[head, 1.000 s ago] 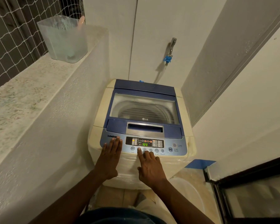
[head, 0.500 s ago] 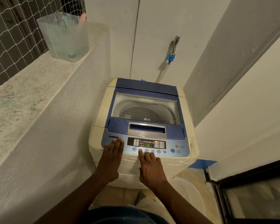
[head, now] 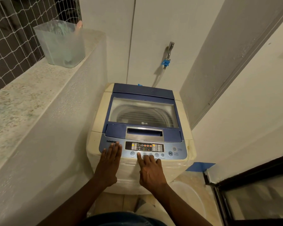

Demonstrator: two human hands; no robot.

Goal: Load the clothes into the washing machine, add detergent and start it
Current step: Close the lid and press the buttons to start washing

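The left hand [head: 110, 162] lies flat, fingers spread, on the washing machine [head: 142, 128]; the right hand [head: 149, 171], holding nothing, presses a panel button [head: 138, 153] with one finger.

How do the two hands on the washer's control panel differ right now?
The left hand lies flat, fingers together, on the bare left end of the control panel; the right hand points its index finger at the button row below the display, other fingers looser. Both are empty and rest on the panel's front edge.

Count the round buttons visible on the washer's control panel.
7: five in a row under the display, partly covered by the right hand; start/pause and power at right. More may be hidden.
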